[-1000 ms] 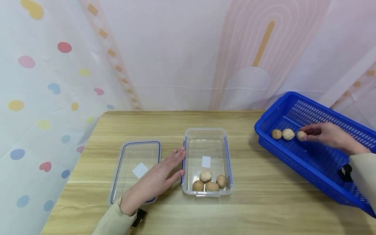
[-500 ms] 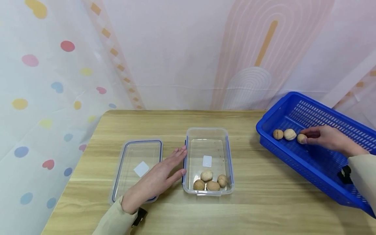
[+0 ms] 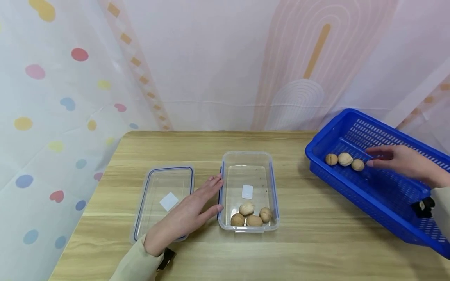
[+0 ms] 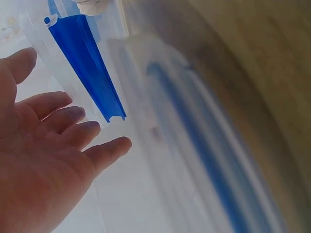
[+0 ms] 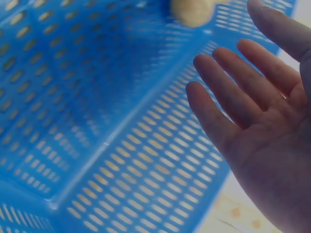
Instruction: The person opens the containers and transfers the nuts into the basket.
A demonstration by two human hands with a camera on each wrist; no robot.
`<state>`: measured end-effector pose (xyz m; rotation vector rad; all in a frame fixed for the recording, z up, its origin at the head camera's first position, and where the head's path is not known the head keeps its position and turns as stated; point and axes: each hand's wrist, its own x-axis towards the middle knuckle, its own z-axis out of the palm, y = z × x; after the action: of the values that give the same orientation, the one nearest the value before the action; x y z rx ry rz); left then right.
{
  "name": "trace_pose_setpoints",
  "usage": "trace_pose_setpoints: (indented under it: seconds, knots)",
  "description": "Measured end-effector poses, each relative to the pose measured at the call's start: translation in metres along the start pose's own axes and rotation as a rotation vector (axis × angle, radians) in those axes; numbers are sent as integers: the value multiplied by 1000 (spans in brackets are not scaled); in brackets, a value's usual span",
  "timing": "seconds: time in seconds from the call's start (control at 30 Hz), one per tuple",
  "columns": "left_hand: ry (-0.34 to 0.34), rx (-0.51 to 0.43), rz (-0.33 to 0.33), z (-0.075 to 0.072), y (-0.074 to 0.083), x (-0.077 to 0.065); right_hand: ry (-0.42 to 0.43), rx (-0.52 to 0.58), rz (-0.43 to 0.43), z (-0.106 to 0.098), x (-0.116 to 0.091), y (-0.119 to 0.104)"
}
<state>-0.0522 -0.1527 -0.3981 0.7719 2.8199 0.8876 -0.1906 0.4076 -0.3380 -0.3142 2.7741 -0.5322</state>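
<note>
My left hand [image 3: 188,208] rests its straight fingertips against the left side of a clear plastic container [image 3: 225,187] with blue clips. Several walnuts [image 3: 254,221] lie at the container's near end. Over the blue basket [image 3: 351,195] at the right, my right hand [image 3: 409,162] has its thumb and fingers apart and holds nothing. Just left of its fingertips, a walnut [image 3: 358,165] lies beside two others, a pale walnut [image 3: 345,159] and a brown walnut [image 3: 331,159], in a row on the basket floor. In the right wrist view the fingers [image 5: 228,92] are extended, with a blurred walnut [image 5: 192,12] beyond them.
A clear lid [image 3: 151,203] with a blue seal lies left of the container, partly under my left wrist. The wooden table [image 3: 288,257] ends at a patterned cloth backdrop [image 3: 218,66]. The basket's raised rim [image 3: 344,189] lies between container and right hand.
My right hand has let go of the third walnut and drawn back slightly to the right. That walnut now sits by the other two. My left hand has stayed in place.
</note>
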Motion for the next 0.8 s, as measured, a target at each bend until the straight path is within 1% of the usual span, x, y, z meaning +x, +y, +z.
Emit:
trace_pose_setpoints:
  seconds: [0.2,0.27,0.37,0.67,0.8]
  knots:
    - [5,-2,1,0,0,-4,61,-13,4,-9,-14,-13]
    - [7,4,-1,1,0,-5,79,-6,3,-10,-19,-17]
    - [8,12,-1,2,-1,-6,129,1,-5,-10,-26,-22]
    - [15,19,14,1,-1,-8,347,63,-42,-5,-42,-39]
    - [18,20,15,0,-1,-8,423,93,-67,-2,-50,-51]
